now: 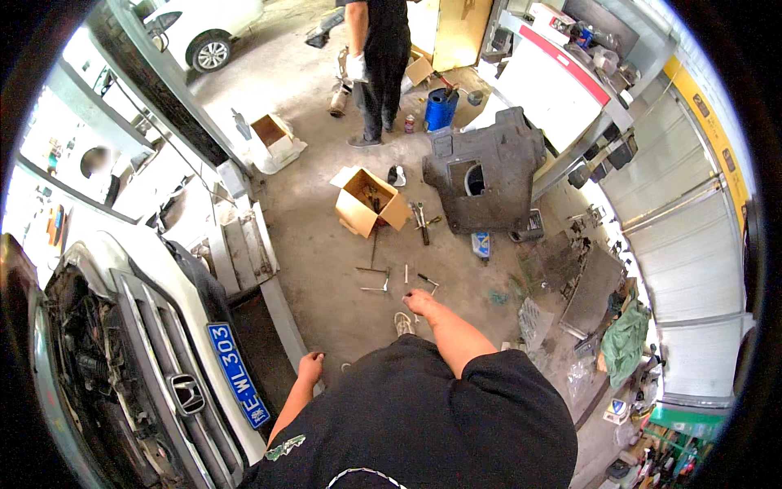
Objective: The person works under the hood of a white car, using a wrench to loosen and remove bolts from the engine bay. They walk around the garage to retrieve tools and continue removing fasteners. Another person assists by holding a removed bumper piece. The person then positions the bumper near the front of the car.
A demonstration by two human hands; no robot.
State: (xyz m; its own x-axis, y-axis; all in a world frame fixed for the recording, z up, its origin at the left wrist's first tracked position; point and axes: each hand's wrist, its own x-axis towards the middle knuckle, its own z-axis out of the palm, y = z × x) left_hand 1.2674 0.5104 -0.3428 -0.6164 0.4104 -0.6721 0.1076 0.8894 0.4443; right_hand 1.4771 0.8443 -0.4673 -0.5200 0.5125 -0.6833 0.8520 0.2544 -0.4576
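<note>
My right hand [417, 301] reaches forward above the concrete floor, fingers closed on something small and indistinct, just above my shoe [403, 323]. Near it lie a short metal bar [406, 275], a T-handle wrench [434, 285] and more handled tools [375, 288]. My left hand [311, 365] hangs low at my side, fingers curled, any contents hidden, beside a metal ledge [287, 330]. An open cardboard box [352, 210] stands ahead, with wrenches [423, 228] to its right.
A car front [163, 342] fills the left. A co-worker in dark clothes, gloved hand [356, 67] visible, stands ahead near a blue drum [440, 110]. A dark plastic panel [456, 208] and blue-labelled jug [481, 244] are at right, with scattered parts and green cloth [623, 342].
</note>
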